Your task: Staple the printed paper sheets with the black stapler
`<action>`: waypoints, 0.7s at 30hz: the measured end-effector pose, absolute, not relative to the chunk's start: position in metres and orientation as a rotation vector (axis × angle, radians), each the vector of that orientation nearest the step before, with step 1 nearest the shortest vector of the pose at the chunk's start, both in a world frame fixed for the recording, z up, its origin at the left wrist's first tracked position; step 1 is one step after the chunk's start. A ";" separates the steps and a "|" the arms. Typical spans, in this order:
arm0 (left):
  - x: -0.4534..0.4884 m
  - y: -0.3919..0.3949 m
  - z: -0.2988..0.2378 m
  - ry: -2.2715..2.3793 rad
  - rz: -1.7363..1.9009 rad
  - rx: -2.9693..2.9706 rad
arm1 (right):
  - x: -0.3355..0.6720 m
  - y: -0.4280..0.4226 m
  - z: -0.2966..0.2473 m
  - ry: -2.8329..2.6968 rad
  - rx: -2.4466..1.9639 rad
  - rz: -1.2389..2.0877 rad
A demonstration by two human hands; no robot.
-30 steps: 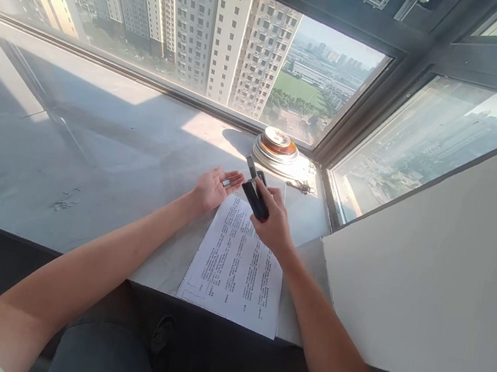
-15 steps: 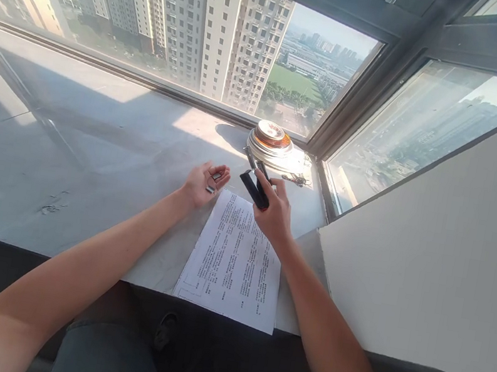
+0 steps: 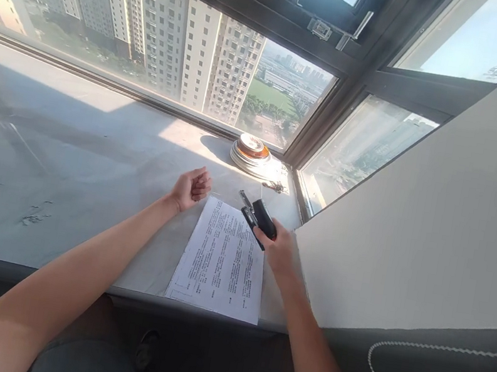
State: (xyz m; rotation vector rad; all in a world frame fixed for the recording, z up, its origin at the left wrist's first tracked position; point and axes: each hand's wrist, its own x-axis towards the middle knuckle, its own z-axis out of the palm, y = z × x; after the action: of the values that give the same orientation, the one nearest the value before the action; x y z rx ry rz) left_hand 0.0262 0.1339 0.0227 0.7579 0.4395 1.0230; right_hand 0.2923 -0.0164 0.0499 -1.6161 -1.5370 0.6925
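Observation:
My right hand [image 3: 280,248] grips a black stapler [image 3: 264,219] by its rear end, above the upper right of the printed sheets. The stapler is spread apart: its top cover stands away from the metal magazine and base, and its front points up and left. My left hand [image 3: 191,188] is curled into a fist over the sill, just left of the sheets' top corner. Small grey staple strips lay in that palm a moment earlier; the curled fingers now hide them. The printed sheets of paper [image 3: 221,264] lie flat, reaching the sill's front edge.
A coil of pale cable with an orange roll [image 3: 254,154] sits in the window corner, with a bunch of keys [image 3: 274,186] beside it. Dark scraps [image 3: 35,215] lie at left on the stone sill [image 3: 100,186]. A white wall [image 3: 413,226] bounds the right side.
My left hand has closed from an open palm into a fist over the staple strips. The right hand has lowered and turned the stapler, which now shows its opened parts. The view has tilted upward.

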 end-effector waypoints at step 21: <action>-0.019 0.065 0.037 0.435 1.160 0.668 | 0.248 -0.022 0.003 -1.846 -1.652 0.393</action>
State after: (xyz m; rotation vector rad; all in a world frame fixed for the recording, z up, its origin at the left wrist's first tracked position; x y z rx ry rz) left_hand -0.0187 0.0649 0.0374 0.6679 0.4351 1.1598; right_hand 0.2485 -0.0224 0.0031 -1.6523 -1.8465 0.3934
